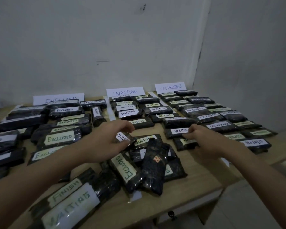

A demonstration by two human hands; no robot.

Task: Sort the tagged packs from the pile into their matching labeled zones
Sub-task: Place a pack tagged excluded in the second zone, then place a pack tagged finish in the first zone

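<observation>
Black wrapped packs already fill most of the table. Far left, rows lie under the EXCLUDED sign; in the middle, two columns run under the WAITING sign; far right, more sit under the ON PROGRESS sign. So most of the sorting looks done.

What is left is the pile near the middle: about half a dozen packs heaped across each other, tags reading EXCLUDED and WAITING, plus two big near-left packs tagged FINISH and WAITING.

The left hand pinches a FINISH pack between thumb and fingers, at the pile's far edge. The right hand curls its fingers on a WAITING pack at the near end of the WAITING columns, probably setting it down. A sign at the far left edge is cut off; I cannot tell what it reads.
</observation>
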